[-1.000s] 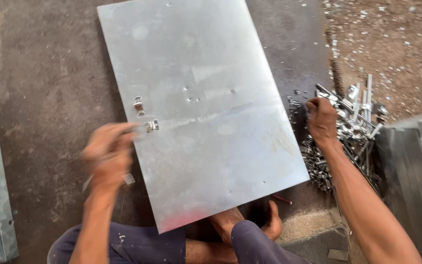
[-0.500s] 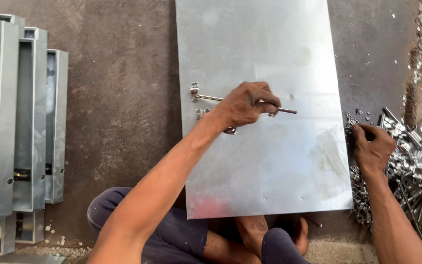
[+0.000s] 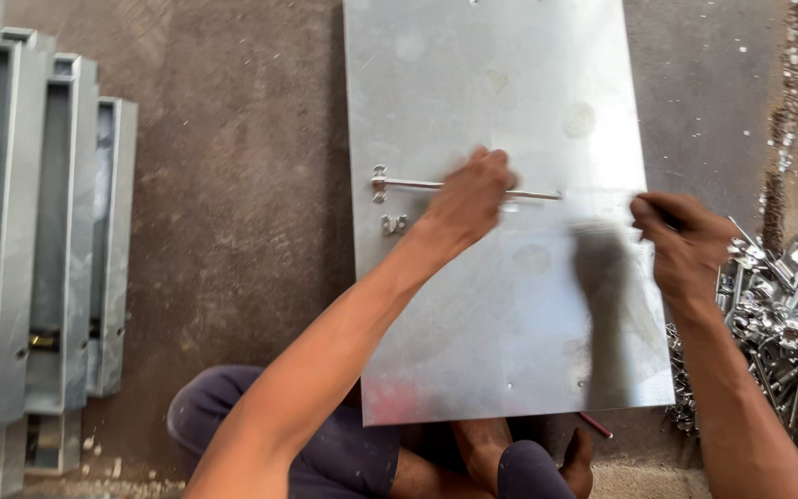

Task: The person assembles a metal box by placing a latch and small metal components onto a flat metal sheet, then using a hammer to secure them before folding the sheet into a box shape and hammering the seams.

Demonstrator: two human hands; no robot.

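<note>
A large galvanised metal sheet (image 3: pixel 501 111) lies flat on the floor in front of my knees. A thin metal rod (image 3: pixel 408 184) lies across it, its left end at a small bracket near the sheet's left edge; a second small clip (image 3: pixel 392 224) sits just below. My left hand (image 3: pixel 469 199) rests over the middle of the rod, fingers closed on it. My right hand (image 3: pixel 681 242) hovers at the sheet's right edge with fingers curled; whether it holds a small part I cannot tell.
A heap of shiny metal fittings (image 3: pixel 778 296) lies on the floor at the right. Several long grey metal channel boxes (image 3: pixel 34 240) stand side by side at the left. The floor is dark, dusty concrete with scattered bits at the top right.
My right hand has left the heap of fittings and come up to the sheet's right edge. My left hand stays on the rod, which still lies across the sheet.
</note>
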